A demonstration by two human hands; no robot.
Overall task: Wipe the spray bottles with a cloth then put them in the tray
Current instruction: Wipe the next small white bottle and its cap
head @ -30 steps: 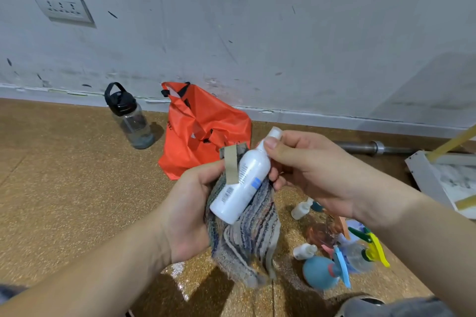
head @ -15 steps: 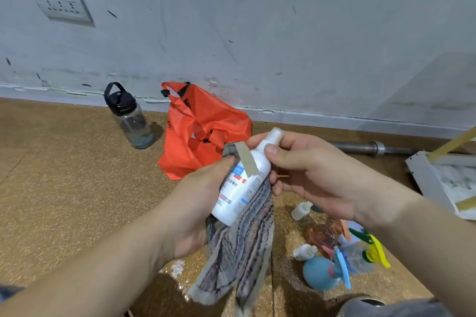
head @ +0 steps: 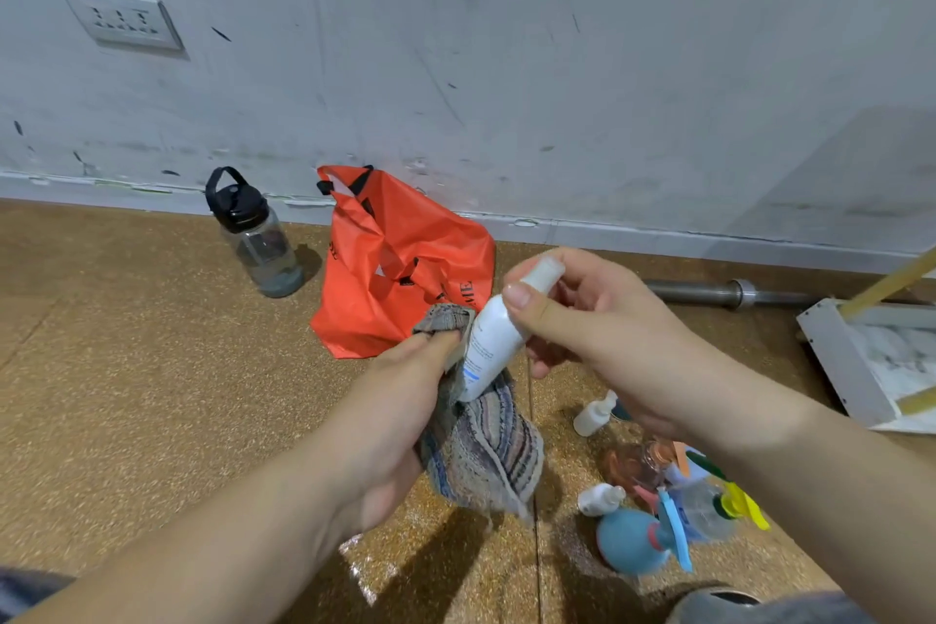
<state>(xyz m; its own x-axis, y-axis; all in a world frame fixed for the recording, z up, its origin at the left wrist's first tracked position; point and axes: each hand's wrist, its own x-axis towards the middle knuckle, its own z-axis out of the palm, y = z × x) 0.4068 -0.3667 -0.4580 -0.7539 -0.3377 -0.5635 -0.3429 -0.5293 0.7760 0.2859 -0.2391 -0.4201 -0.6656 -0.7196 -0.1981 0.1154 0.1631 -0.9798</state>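
Bottle (head: 494,340) (opaque, contents hidden) pinched in right grip (head: 597,334); left grip (head: 390,421) clutches cloth (head: 486,456).

Orange bag (head: 405,279): dark capitals "ME" stood near its right edge; the rest of the word was lost in the folds.
White spray bottle (head: 489,345): the label carried fine print and a blue mark, too small to read.
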